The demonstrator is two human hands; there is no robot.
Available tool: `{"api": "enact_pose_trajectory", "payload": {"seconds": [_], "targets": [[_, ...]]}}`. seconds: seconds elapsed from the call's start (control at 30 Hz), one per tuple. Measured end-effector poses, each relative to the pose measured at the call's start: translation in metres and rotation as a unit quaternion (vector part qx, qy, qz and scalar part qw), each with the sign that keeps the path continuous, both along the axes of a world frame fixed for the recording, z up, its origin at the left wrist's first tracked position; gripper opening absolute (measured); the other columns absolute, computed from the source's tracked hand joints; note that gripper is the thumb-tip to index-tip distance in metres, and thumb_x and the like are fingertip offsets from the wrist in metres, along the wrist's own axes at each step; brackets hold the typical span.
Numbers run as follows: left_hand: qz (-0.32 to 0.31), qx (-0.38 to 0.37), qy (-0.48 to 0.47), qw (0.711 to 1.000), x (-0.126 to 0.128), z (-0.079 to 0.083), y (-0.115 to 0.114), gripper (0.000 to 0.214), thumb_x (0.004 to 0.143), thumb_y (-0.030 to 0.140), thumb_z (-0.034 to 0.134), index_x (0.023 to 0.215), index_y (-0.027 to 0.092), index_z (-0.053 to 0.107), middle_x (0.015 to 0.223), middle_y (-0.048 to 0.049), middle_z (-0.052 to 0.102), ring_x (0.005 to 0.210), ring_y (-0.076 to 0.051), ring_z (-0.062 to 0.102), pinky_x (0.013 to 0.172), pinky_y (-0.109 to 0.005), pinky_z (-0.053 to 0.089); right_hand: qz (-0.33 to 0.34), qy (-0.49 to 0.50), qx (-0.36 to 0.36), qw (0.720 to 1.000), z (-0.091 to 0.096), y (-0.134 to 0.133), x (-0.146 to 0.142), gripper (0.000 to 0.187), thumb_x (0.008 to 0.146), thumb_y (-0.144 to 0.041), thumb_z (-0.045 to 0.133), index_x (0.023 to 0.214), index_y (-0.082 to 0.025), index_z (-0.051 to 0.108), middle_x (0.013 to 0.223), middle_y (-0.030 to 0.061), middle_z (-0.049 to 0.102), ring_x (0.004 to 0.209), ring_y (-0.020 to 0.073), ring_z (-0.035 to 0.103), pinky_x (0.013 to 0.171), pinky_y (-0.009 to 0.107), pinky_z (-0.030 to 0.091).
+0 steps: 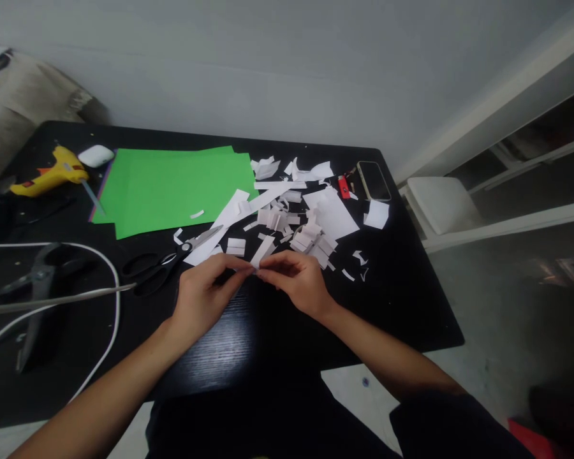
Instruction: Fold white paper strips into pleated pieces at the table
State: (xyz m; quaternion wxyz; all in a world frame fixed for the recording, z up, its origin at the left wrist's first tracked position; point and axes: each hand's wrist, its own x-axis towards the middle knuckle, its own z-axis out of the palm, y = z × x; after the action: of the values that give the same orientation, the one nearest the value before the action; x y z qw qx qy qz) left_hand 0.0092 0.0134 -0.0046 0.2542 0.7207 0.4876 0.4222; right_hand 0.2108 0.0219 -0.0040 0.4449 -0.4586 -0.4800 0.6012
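Observation:
My left hand and my right hand meet over the middle of the black table, fingertips pinched together on a small white paper strip. The strip sticks up and away from the fingers, toward the pile of cut white paper pieces. Black-handled scissors lie just left of my left hand, blades pointing at the paper scraps. Green paper sheets lie flat beyond the scissors.
A yellow glue gun and a white case sit at the far left. Black pliers and a white cable lie on the left. A phone and a red lighter rest at the far right, and a white stool stands past the table edge.

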Motion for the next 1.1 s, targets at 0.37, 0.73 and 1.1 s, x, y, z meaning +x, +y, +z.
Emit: {"api": "enact_pose_trajectory", "payload": {"seconds": [0.37,0.73,1.1], "targets": [[0.002,-0.015,-0.007,1.0,0.0008,0.0045,0.0009,0.006,0.09,0.028,0.077,0.093,0.023,0.078,0.085,0.0005,0.08,0.075,-0.017,0.075,0.069,-0.028,0.057,-0.011,0.005,0.007,1.0,0.0036,-0.0018,-0.001,0.015,0.075,-0.03,0.089,0.086,-0.023,0.081,0.084,0.0018,0.079,0.075,0.0177,0.074,0.078,0.035,0.063],[-0.005,-0.017,-0.017,1.0,0.0009,0.0046,0.002,0.004,0.089,0.024,0.078,0.093,0.023,0.078,0.086,0.0018,0.079,0.077,-0.014,0.074,0.071,-0.025,0.056,-0.01,-0.041,0.065,0.997,-0.0011,-0.0023,-0.0016,0.012,0.078,-0.026,0.086,0.089,-0.022,0.082,0.087,0.0024,0.081,0.078,0.0173,0.076,0.075,0.03,0.062],[0.012,-0.066,-0.047,0.997,0.0019,0.0074,-0.0007,0.006,0.087,0.026,0.081,0.09,0.022,0.077,0.085,0.0015,0.079,0.078,-0.015,0.074,0.075,-0.026,0.059,-0.065,-0.057,0.118,0.989,-0.0024,-0.0051,-0.0053,0.021,0.076,-0.03,0.088,0.092,-0.021,0.077,0.086,0.0031,0.081,0.079,0.0183,0.079,0.07,0.029,0.064]]}}
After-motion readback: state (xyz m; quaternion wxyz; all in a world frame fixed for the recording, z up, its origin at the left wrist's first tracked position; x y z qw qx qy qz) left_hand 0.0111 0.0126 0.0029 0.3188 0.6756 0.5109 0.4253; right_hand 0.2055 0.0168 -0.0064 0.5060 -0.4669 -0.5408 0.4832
